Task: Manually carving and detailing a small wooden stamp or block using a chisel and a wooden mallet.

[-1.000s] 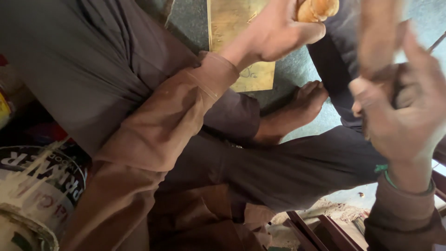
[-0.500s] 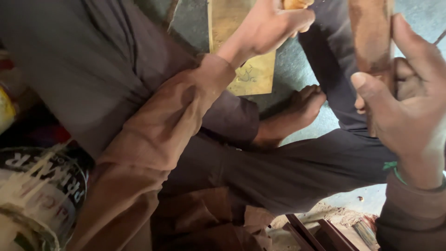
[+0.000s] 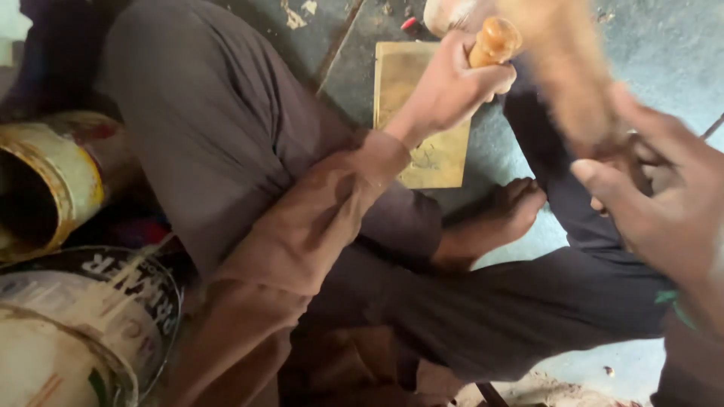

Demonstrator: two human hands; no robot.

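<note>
Head view, left hand [image 3: 452, 87] gripping turned wooden piece [image 3: 494, 41], right hand [image 3: 664, 203] closed around blurred wood [image 3: 562, 68], paint cans [image 3: 83, 324] crowding left.

Grey-green concrete floor [image 3: 656, 60], scuffed and paint-flecked. Flat on it, a yellowish rectangular board [image 3: 422, 90], near a bare foot [image 3: 498, 218] resting beside crossed legs. At left, a paint-smeared tin on its side [image 3: 53, 181]; below, a white-streaked bucket lid [image 3: 83, 301]. Small red bit [image 3: 408, 23] near the top edge.
</note>
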